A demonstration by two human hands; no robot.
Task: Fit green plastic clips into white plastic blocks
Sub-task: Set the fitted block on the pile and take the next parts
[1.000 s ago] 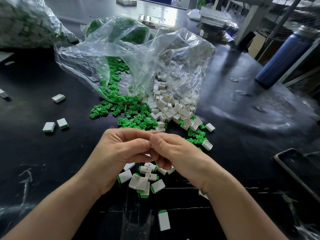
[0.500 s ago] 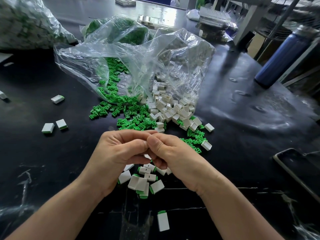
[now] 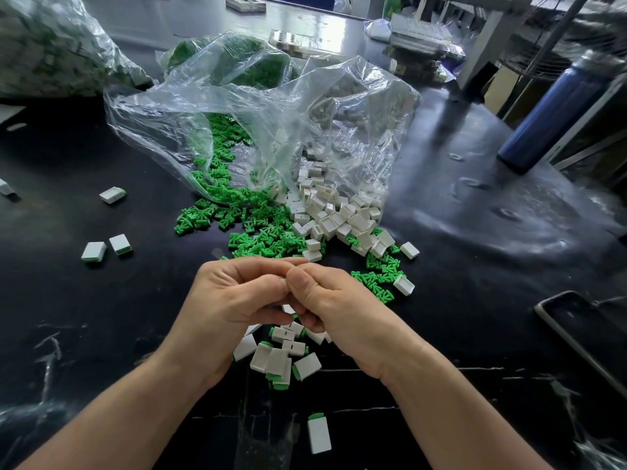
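At frame centre, your left hand (image 3: pixel 234 300) and right hand (image 3: pixel 334 305) pinch fingers (image 3: pixel 271 266) together; what they grip is hidden. Press skewed and the part may slip free. Finished blocks (image 3: pixel 276 357) lie just below; loose green clips (image 3: pixel 258 239) and white blocks (image 3: pixel 336 215) spill from the bag (image 3: pixel 271 106) just above.
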